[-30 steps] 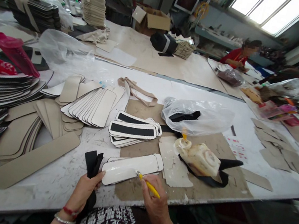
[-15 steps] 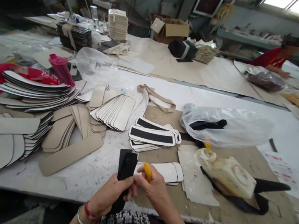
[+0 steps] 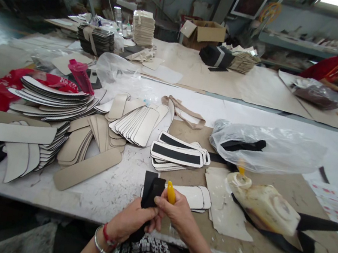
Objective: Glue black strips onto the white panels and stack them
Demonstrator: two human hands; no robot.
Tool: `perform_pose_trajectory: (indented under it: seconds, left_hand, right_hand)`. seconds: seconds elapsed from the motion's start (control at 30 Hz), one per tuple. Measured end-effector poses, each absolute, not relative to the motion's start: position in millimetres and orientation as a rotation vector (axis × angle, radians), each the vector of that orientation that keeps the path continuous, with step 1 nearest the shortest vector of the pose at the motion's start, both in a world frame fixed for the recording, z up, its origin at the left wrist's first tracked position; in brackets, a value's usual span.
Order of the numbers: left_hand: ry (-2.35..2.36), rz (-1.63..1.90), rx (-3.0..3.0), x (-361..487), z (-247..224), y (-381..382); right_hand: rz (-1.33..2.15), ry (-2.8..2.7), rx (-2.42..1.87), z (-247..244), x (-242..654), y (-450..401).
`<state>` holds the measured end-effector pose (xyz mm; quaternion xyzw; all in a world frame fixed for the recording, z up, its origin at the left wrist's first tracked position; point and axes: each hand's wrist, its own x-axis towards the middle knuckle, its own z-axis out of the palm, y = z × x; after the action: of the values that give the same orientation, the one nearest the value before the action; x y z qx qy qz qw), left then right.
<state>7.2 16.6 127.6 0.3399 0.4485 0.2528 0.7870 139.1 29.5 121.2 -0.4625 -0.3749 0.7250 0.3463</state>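
A bundle of black fabric-like strips stands upright above the table's near edge, with my left hand closed around its lower part. My right hand grips a yellow stick-like tool, whose kind I cannot make out. Its thumb and fingertips also pinch the edge of one black strip near the top. Just behind my hands lie white rounded panels. Further back is a stack of white panels with black strips along their middles.
Piles of beige and white curved pieces cover the left side. On the right are a stained white glue container, a scrap sheet and a clear plastic bag. A person in red sits at the far right.
The view has turned slightly left. My right fingers have moved up onto the strip's top end, which now bends away from the one behind it. The yellow tool stands more upright.
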Motion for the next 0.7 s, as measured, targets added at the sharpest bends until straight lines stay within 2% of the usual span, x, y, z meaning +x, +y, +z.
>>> perform_pose_trajectory:
  seconds: [0.3,0.5,0.7]
  left_hand:
    - [1.0,0.589,0.683,8,121,11]
    - [1.093,0.688,0.589,8,120,11]
    - [1.15,0.741,0.586,19,114,6]
  right_hand:
    - [1.818,-1.056,-1.238,114,141,22]
    - [1.397,-0.916,-1.521,107,145,24]
    - [1.528,-0.806,-1.469,110,141,16]
